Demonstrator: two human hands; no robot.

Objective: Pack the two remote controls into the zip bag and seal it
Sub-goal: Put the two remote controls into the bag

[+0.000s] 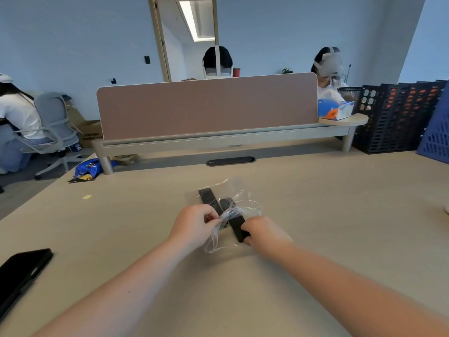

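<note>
1. The zip bag (239, 205) is thin, clear, crinkled plastic lying mid-bench (315, 203).
2. Two slim, black, rectangular remote controls: one (211, 201) inside it; the other (237, 223), at its 4 o'clock, half inside.
3. Left hand (194, 226) pinches the bag's mouth.
4. Right hand (263, 233) grips the second remote's near end.

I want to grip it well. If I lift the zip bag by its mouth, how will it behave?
The zip bag is thin, crumpled film, so likely floppy. It looks glossy, so perhaps slippery. The remote sticking out could slide free.
</note>
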